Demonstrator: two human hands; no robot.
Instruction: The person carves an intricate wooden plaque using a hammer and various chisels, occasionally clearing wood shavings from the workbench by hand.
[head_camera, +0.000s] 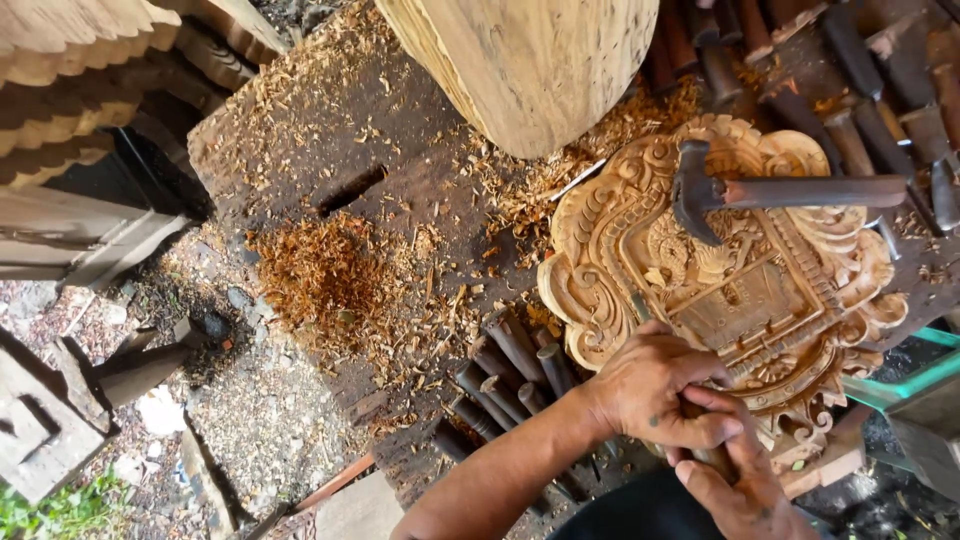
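Observation:
A pale carved wooden panel (760, 290) with scrolls and leaf ornament lies on a dark workbench (330, 130). My left hand (650, 385) is closed around a chisel (640, 308) whose blade touches the panel's lower left scroll. My right hand (745, 485) sits just below it, fingers wrapped on the chisel's handle end. A hammer (700, 195) with a dark metal head and long handle rests across the top of the panel, held by no hand.
Several dark-handled chisels (505, 385) lie beside my left wrist, and more tools (850, 90) are at the top right. A big pale log (530, 70) stands behind. Orange wood shavings (330, 280) cover the bench. Gravel ground (240, 420) lies left.

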